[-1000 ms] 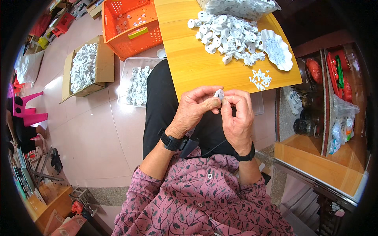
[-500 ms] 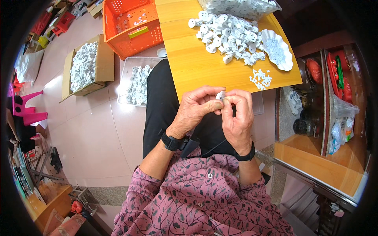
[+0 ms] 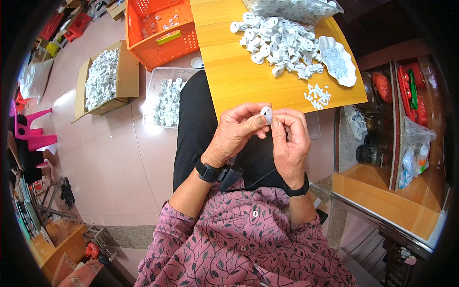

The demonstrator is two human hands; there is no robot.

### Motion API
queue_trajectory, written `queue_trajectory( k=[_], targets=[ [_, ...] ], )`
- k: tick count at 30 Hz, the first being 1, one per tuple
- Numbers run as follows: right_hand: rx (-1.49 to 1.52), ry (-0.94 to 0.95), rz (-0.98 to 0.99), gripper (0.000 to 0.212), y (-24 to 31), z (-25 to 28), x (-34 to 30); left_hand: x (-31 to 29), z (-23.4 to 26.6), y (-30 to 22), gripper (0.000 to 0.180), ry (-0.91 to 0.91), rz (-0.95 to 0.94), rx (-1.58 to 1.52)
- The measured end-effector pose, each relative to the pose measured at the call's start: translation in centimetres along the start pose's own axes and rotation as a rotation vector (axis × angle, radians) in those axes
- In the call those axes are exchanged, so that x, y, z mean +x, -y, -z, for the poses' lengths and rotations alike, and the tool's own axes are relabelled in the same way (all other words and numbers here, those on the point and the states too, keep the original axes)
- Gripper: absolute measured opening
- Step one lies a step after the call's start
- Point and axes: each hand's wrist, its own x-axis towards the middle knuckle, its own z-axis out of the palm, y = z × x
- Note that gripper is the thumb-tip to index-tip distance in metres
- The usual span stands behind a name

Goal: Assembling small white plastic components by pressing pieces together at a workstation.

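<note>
Over my lap, my left hand [image 3: 235, 131] pinches a small round white plastic piece [image 3: 267, 114] between thumb and forefinger. Its flat face with dark slots is turned up. Close against the right edge of that piece, my right hand [image 3: 292, 146] has its thumb and forefinger pressed together; whatever is between them is hidden. Just beyond my hands, a heap of similar white plastic pieces [image 3: 282, 43] lies on the yellow wooden table [image 3: 222, 62]. Small white pegs [image 3: 317, 96] are scattered by the near edge. A scalloped white dish [image 3: 351, 76] holds tiny translucent parts.
A clear bag [image 3: 296, 10] of white pieces lies at the table's far side. Left of my knee are a clear bin [image 3: 149, 103], an orange crate [image 3: 165, 51] and a cardboard box [image 3: 125, 76]. A wooden cabinet [image 3: 387, 191] stands at right, a pink stool [image 3: 38, 131] far left.
The plastic piece in my left hand has turned so its slotted face shows. My right fingertips have shifted slightly to its right side.
</note>
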Motion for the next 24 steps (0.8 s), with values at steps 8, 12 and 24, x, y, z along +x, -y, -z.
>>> queue_trajectory(
  k=[8, 12, 24],
  targets=[
    [0.272, -0.004, -0.150, 0.006, 0.0, -0.4, -0.1, -0.3, -0.1, -0.5, 0.033, -0.002, -0.011, 0.073],
    [0.292, 0.011, -0.166, 0.005, -0.1, -0.5, -0.2, -0.6, 0.1, -0.9, 0.032, 0.002, -0.008, 0.124],
    [-0.221, -0.030, -0.151, 0.007, -5.1, 1.8, 1.9, -2.8, 7.5, -7.0, 0.031, -0.559, -0.287, 0.318]
  ],
)
